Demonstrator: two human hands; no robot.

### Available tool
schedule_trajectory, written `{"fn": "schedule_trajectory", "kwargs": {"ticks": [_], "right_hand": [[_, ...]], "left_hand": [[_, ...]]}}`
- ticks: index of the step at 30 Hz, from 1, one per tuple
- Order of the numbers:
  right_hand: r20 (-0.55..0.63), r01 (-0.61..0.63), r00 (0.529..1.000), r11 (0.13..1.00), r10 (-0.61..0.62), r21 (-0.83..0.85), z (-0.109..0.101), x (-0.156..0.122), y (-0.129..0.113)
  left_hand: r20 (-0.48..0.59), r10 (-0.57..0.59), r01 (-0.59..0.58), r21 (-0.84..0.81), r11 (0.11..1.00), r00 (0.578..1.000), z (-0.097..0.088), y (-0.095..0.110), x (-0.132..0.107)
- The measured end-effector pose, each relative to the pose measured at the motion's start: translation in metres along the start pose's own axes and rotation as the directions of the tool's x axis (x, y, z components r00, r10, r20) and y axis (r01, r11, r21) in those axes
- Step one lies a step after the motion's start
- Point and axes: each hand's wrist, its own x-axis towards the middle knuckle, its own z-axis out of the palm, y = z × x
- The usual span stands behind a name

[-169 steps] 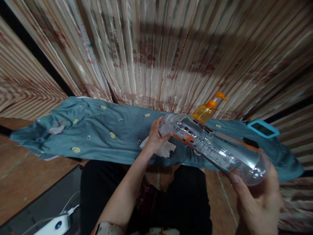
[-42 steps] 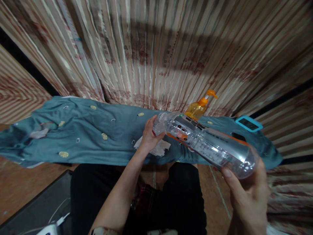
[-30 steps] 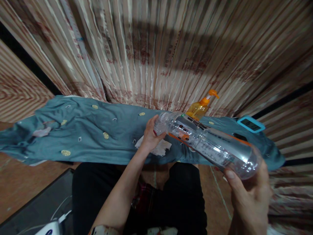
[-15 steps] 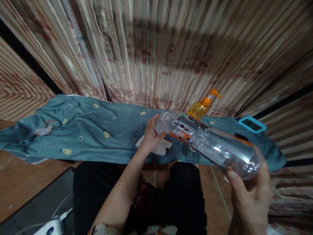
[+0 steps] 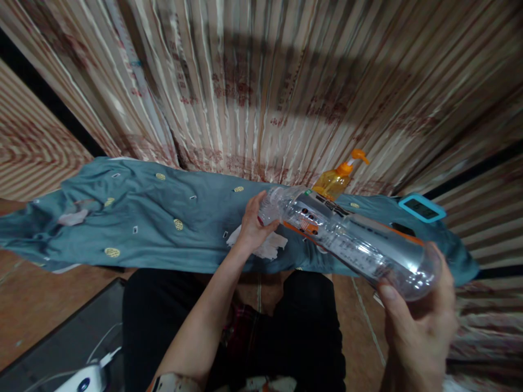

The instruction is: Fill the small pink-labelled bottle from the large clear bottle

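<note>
A large clear plastic bottle (image 5: 347,234) with a silver and orange label is held slanting above the cloth. My right hand (image 5: 420,321) is closed round its wide base, thumb in front. At the narrow left end, my left hand (image 5: 254,226) grips ridged clear plastic (image 5: 272,206); whether this is the bottle's own neck or a separate piece I cannot tell. Below my left hand lies a crumpled white tissue (image 5: 272,246) on the teal cloth (image 5: 151,212). Behind the bottle stands an orange pump dispenser (image 5: 333,182), its lower part hidden.
To the right on the cloth are a blue-framed digital clock (image 5: 422,208) and a dark flat object (image 5: 403,228). A pale scrap (image 5: 74,217) lies at the left. Pleated curtain (image 5: 261,92) hangs behind. A white device with cables (image 5: 84,378) is at lower left.
</note>
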Motion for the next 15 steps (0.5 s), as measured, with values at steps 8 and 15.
{"fn": "schedule_trajectory", "kwargs": {"ticks": [8,15], "right_hand": [[-0.05,0.04,0.998,0.999,-0.039,0.03,0.0044,0.0037,-0.0081],[-0.052,0.019,0.999,0.997,-0.015,0.076,0.0035,0.0036,-0.0077]], "left_hand": [[0.007,-0.003,0.003,0.002,1.0,1.0,0.0,-0.0008,-0.0002],[0.007,0.008,-0.008,0.013,1.0,1.0,-0.0001,-0.0017,-0.0006]]}}
